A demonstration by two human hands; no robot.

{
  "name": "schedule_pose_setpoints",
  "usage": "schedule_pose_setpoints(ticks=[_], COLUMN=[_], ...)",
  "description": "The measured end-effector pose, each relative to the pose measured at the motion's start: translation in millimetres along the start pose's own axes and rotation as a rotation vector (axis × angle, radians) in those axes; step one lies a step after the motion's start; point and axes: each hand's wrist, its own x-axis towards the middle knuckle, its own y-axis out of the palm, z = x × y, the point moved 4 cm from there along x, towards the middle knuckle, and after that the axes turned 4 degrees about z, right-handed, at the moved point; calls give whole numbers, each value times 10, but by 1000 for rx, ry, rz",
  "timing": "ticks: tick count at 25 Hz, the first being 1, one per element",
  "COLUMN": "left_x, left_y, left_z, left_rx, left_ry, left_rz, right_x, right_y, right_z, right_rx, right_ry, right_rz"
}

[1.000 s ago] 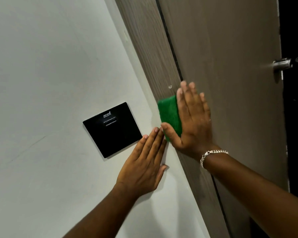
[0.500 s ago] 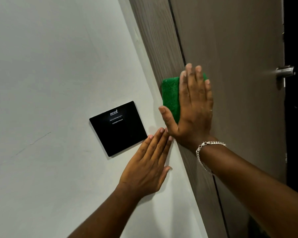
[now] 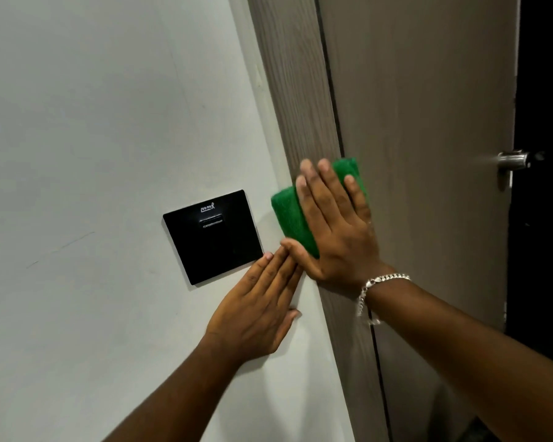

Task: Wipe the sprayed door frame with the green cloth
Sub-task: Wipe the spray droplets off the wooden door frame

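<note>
Under right hand (image 3: 336, 224), green cloth (image 3: 292, 215) (half hidden).

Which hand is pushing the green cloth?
The right hand, the one with the silver bracelet, presses the green cloth flat on the door frame. The left hand rests bare on the white wall.

Door frame (image 3: 296, 90): green cloth (image 3: 292, 215) pressed flat against it.
</note>
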Motion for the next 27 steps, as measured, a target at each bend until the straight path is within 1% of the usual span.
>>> schedule_pose_setpoints(ticks=[1, 2, 5, 6, 7, 9, 10, 11, 14, 16, 17, 19, 20, 21, 22, 23, 25, 27], left_x=[-8, -6, 21, 21, 15, -14, -23, -24, 4, 39, 80, 222, 314, 406, 504, 600, 704, 694], left_y=[7, 11, -3, -6, 1, 25, 29, 29, -82, -244, -358, -591, -719, -810, -873, -915, -937, -879], left_z=[-7, -2, 5, 9, 17, 21, 15, 12, 4, -70, -104, -85, -22, 76, 194, 310, 447, 373], left_rx=[-6, -13, -38, -39, -41, -46, -46, -51, -94, -251, -395, -766, -947, -1073, -1124, -1110, -1052, -1067], left_ry=[-1, -6, -16, -16, -17, -27, -29, -25, -55, -172, -275, -558, -727, -879, -1000, -1080, -1126, -1155], left_rz=[-2, -5, -3, -5, -14, -32, -36, -39, -45, -111, -192, -396, -511, -593, -621, -597, -497, -417], right_x=[-39, 48, 586, 663, 644, 405, 300, 259, 342, 350, 343, 341, 351, 361, 361, 343, 260, 119], right_y=[-19, -30, -55, -68, -69, -39, -51, -70, -136, -204, -245, -331, -376, -395, -398, -396, -365, -329], right_z=[-76, -143, -223, -201, -170, -137, -161, -204, -220, -241, -283, -372, -409, -435, -451, -452, -407, -375], right_rx=[-2, 10, 95, 98, 85, 62, 77, 116, 327, 455, 499, 587, 652, 726, 786, 815, 800, 768], right_ry=[-42, -32, 211, 231, 177, -19, -81, -84, 45, 30, 5, 11, 60, 140, 228, 299, 379, 407], right_rz=[14, -2, -93, -110, -103, -16, 28, 57, 137, 223, 262, 297, 292, 280, 274, 287, 358, 428])
